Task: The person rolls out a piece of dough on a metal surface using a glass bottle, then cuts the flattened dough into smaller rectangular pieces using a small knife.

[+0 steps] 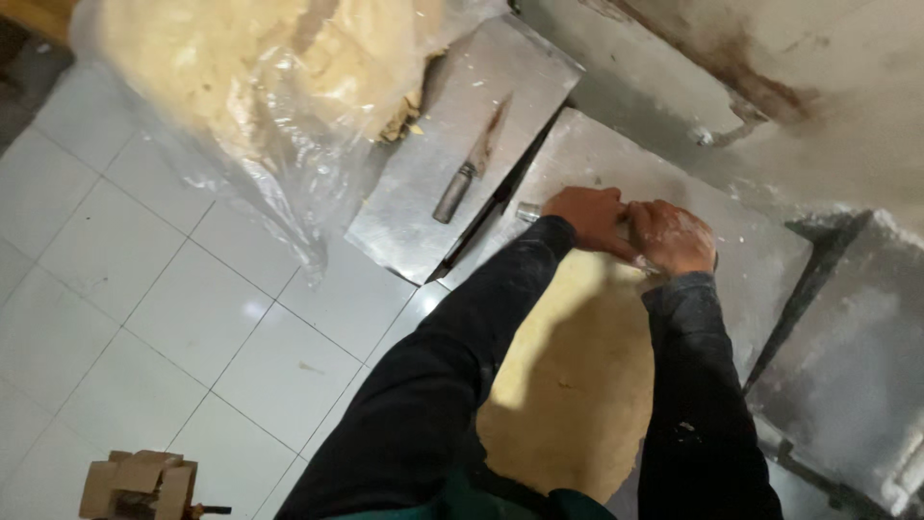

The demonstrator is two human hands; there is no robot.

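Note:
A flat sheet of pale yellow dough (pixel 577 376) lies on a metal work surface (pixel 751 250) between my two black-sleeved arms. My left hand (pixel 589 218) and my right hand (pixel 672 237) are side by side at the dough's far edge, both closed over a metal rolling pin (pixel 527 212). Only the pin's left end shows, sticking out beside my left hand. The rest of it is hidden under my hands.
A knife with a metal handle (pixel 470 164) lies on a separate metal slab (pixel 433 221) to the left. A large clear plastic bag of dough (pixel 260 77) sits at the top left. White floor tiles (pixel 144 289) lie left; a cardboard piece (pixel 140 481) is at the bottom left.

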